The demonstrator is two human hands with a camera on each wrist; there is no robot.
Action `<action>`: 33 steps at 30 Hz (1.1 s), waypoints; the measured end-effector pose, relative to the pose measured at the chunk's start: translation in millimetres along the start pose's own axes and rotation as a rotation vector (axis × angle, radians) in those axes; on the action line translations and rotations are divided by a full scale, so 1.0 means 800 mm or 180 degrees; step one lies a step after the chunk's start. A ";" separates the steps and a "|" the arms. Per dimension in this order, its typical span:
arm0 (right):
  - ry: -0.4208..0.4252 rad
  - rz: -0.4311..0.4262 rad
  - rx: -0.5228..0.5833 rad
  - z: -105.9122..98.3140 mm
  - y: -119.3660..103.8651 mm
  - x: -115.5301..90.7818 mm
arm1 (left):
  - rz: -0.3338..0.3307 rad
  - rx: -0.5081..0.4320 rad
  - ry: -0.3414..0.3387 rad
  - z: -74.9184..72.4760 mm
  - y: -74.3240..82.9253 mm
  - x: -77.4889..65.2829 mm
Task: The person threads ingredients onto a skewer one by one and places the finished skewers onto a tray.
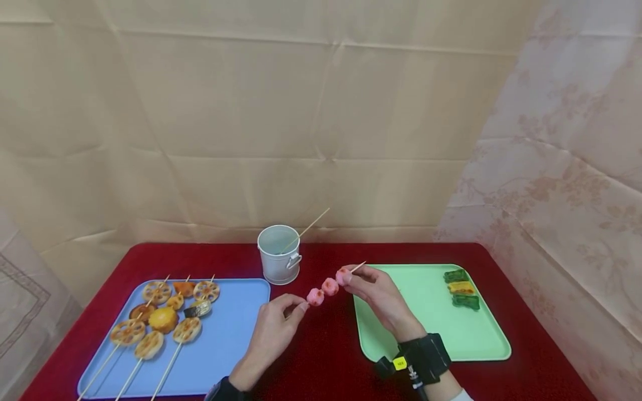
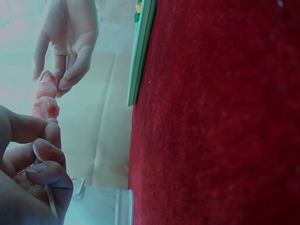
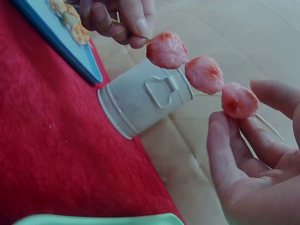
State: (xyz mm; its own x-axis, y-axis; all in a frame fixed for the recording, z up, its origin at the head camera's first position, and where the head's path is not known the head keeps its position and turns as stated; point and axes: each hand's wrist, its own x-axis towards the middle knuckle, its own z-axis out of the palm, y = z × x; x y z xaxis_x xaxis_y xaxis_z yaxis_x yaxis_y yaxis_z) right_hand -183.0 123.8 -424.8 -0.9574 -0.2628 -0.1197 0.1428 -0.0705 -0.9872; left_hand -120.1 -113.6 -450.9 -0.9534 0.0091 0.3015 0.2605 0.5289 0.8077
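Observation:
In the head view, three browned pink balls are threaded on a thin wooden skewer above the table between the two hands. My left hand pinches the skewer just below the nearest ball; the left wrist view shows the stick running back under its fingers. Around the farthest ball curl the fingers of my right hand, the thumb close by its side. Bare skewer pokes out past that ball. Behind the hands stands a white metal bucket, one skewer leaning in it.
A blue tray on the left holds several skewers of lotus root and other grilled pieces. On the right, a green tray carries small green and yellow pieces. Both lie on a red-covered table, with cloth hangings around it.

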 end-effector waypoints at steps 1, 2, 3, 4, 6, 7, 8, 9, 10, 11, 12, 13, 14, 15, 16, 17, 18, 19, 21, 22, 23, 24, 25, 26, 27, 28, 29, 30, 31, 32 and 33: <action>0.0000 -0.0006 -0.0016 -0.001 -0.001 0.000 | 0.0004 0.0006 -0.0002 0.000 0.000 0.000; 0.0004 -0.0029 -0.0042 -0.003 -0.002 0.000 | 0.0022 0.0028 0.0010 0.000 -0.001 0.000; 0.0023 -0.0056 -0.0052 -0.006 -0.003 0.000 | 0.0050 0.0047 0.0024 0.000 -0.001 0.000; 0.0053 -0.0087 -0.0064 -0.009 -0.005 0.000 | 0.0081 0.0070 0.0050 0.000 -0.002 0.000; 0.0112 -0.0156 -0.0085 -0.017 -0.009 -0.002 | 0.0145 0.0133 0.0134 0.000 -0.002 -0.001; 0.0147 -0.0185 -0.0101 -0.021 -0.012 -0.003 | 0.0177 0.0158 0.0178 -0.001 -0.002 -0.002; 0.0195 -0.0210 -0.0125 -0.026 -0.014 -0.004 | 0.0199 0.0183 0.0210 -0.003 -0.002 -0.002; 0.0252 -0.0223 -0.0145 -0.030 -0.017 -0.005 | 0.0209 0.0200 0.0225 -0.004 -0.002 -0.003; 0.0297 -0.0232 -0.0175 -0.036 -0.019 -0.006 | 0.0202 0.0214 0.0232 -0.006 -0.002 -0.003; 0.0335 -0.0232 -0.0208 -0.040 -0.021 -0.008 | 0.0166 0.0211 0.0226 -0.009 -0.001 -0.004; 0.0364 -0.0232 -0.0249 -0.045 -0.023 -0.010 | 0.0125 0.0204 0.0211 -0.012 0.000 -0.004; 0.0396 -0.0217 -0.0304 -0.050 -0.025 -0.012 | 0.0054 0.0203 0.0179 -0.015 0.001 -0.003; 0.0418 -0.0202 -0.0351 -0.055 -0.026 -0.014 | -0.0017 0.0208 0.0151 -0.018 0.002 -0.002; 0.0428 -0.0188 -0.0400 -0.059 -0.028 -0.016 | -0.0091 0.0208 0.0130 -0.022 0.004 -0.001; 0.0427 -0.0173 -0.0460 -0.064 -0.030 -0.019 | -0.0157 0.0202 0.0120 -0.025 0.005 0.000; 0.0431 -0.0166 -0.0526 -0.069 -0.033 -0.020 | -0.0201 0.0208 0.0124 -0.029 0.007 0.002; 0.0435 -0.0173 -0.0597 -0.074 -0.036 -0.022 | -0.0211 0.0211 0.0136 -0.032 0.008 0.004; 0.0435 -0.0179 -0.0642 -0.078 -0.036 -0.023 | -0.0217 0.0218 0.0159 -0.036 0.008 0.005; 0.0445 -0.0219 -0.0714 -0.086 -0.039 -0.026 | -0.0162 0.0231 0.0214 -0.043 0.007 0.006; 0.0450 -0.0235 -0.0737 -0.090 -0.039 -0.027 | -0.0110 0.0259 0.0255 -0.046 0.006 0.005; 0.0451 -0.0249 -0.0757 -0.093 -0.039 -0.029 | -0.0074 0.0292 0.0285 -0.049 0.005 0.005; 0.0450 -0.0256 -0.0767 -0.097 -0.038 -0.031 | -0.0039 0.0320 0.0308 -0.052 0.003 0.003; 0.0448 -0.0254 -0.0772 -0.100 -0.037 -0.034 | 0.0000 0.0359 0.0327 -0.054 0.001 0.001; 0.0448 -0.0236 -0.0781 -0.103 -0.036 -0.037 | 0.0022 0.0404 0.0338 -0.058 -0.001 -0.002; 0.0446 -0.0216 -0.0797 -0.105 -0.034 -0.040 | 0.0041 0.0468 0.0355 -0.061 -0.004 -0.005; 0.0443 -0.0200 -0.0820 -0.107 -0.032 -0.042 | 0.0053 0.0523 0.0359 -0.066 -0.007 -0.008; 0.0447 -0.0184 -0.0855 -0.109 -0.031 -0.044 | 0.0042 0.0555 0.0349 -0.071 -0.009 -0.012; 0.0454 -0.0178 -0.0875 -0.110 -0.030 -0.046 | 0.0043 0.0590 0.0344 -0.076 -0.011 -0.016; 0.0459 -0.0172 -0.0893 -0.111 -0.029 -0.047 | 0.0033 0.0635 0.0331 -0.082 -0.012 -0.020; 0.0467 -0.0167 -0.0910 -0.111 -0.029 -0.047 | -0.0014 0.0669 0.0298 -0.088 -0.013 -0.025; 0.0471 -0.0162 -0.0917 -0.111 -0.029 -0.048 | -0.0068 0.0700 0.0264 -0.094 -0.013 -0.029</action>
State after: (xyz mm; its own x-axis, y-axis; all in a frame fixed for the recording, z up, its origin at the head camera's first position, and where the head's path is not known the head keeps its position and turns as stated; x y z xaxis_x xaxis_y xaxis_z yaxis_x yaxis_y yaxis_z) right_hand -172.0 221.2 -407.0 -0.9906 -0.1218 -0.0626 0.0372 0.2008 -0.9789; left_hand -89.1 -183.3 -427.9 -0.9402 -0.0690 0.3336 0.1925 0.7004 0.6873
